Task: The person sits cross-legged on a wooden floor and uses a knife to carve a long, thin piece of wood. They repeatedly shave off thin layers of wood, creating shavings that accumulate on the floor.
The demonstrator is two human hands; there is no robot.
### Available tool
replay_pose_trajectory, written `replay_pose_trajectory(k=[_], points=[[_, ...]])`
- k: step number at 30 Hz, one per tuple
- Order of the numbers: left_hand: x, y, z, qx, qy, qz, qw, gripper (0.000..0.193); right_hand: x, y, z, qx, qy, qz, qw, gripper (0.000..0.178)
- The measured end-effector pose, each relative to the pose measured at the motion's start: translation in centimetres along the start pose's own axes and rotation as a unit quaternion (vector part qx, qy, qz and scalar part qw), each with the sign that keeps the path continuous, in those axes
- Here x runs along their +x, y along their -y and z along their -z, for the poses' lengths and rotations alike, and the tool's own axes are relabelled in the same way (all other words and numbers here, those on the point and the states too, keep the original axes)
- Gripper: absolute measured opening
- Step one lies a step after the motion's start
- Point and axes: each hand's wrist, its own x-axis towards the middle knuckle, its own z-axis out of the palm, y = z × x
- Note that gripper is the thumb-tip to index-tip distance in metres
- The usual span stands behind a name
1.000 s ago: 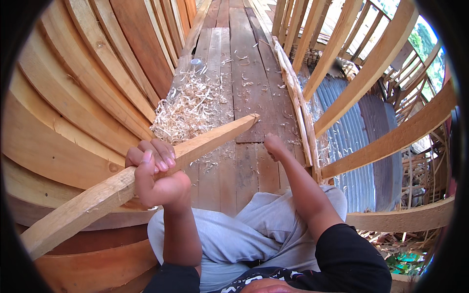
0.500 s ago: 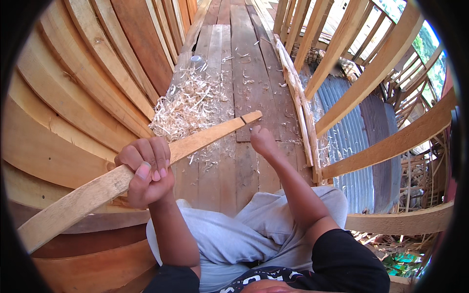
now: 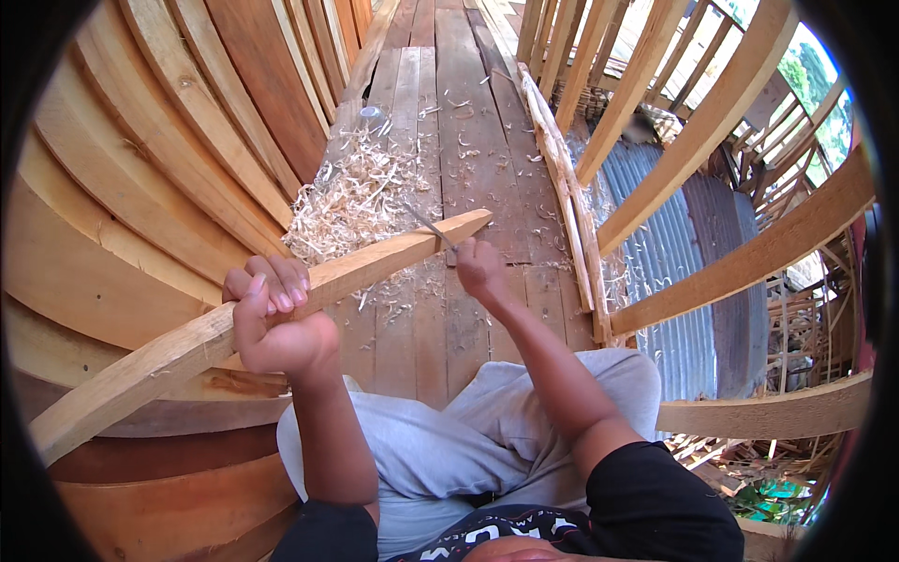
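Note:
A long pale wooden stick point(image 3: 375, 268) runs slantwise from the lower left to its tapered tip over the floor. My left hand point(image 3: 283, 318) grips it around the middle, thumb and fingers bent over its top. My right hand point(image 3: 482, 272) is closed near the tapered end, on the handle of a knife point(image 3: 431, 226). The knife's thin, dark blade lies across the stick a little way back from the tip and points up and left. Its handle is hidden in my fist.
Curly wood shavings point(image 3: 351, 201) are heaped on the plank floor point(image 3: 412, 347) beyond the stick. A small grey round object point(image 3: 373, 114) sits behind them. Upright boards point(image 3: 131, 225) line the left. Slats point(image 3: 707, 155) stand on the right, with corrugated metal sheeting point(image 3: 655, 262) below.
The stick has turned in my left hand, whose wrist has rolled. My right hand has moved slightly left, and the knife blade now shows at length across the stick.

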Motion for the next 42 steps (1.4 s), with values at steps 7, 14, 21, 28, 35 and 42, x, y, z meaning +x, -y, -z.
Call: replay_pose_trajectory(k=[7,14,21,28,35,42], points=[[0.0,0.1,-0.5,0.001,0.023,-0.010,1.000,0.024,2.0,-2.7,2.3,-0.007,0.077,-0.043,0.996,0.058],[-0.2,0.3,-0.8,-0.003,0.013,0.005,1.000,0.024,4.8,-7.3,1.4,-0.051,0.056,0.042,0.996,0.051],[-0.1,0.0,-0.3,-0.001,0.002,-0.004,1.000,0.023,-0.2,2.6,2.7,0.022,0.144,0.048,0.988,0.051],[-0.2,0.0,-0.6,0.013,-0.008,0.001,1.000,0.024,-0.2,2.8,2.6,0.033,0.125,0.067,0.989,0.054],[0.3,0.5,-0.3,-0.017,0.062,0.007,0.998,0.025,5.6,-8.5,2.0,-0.052,0.049,0.016,0.997,0.051],[2.2,0.5,2.3,-0.049,0.287,-0.014,0.957,0.018,4.5,-3.8,6.6,0.266,0.114,-0.155,0.944,0.050]])
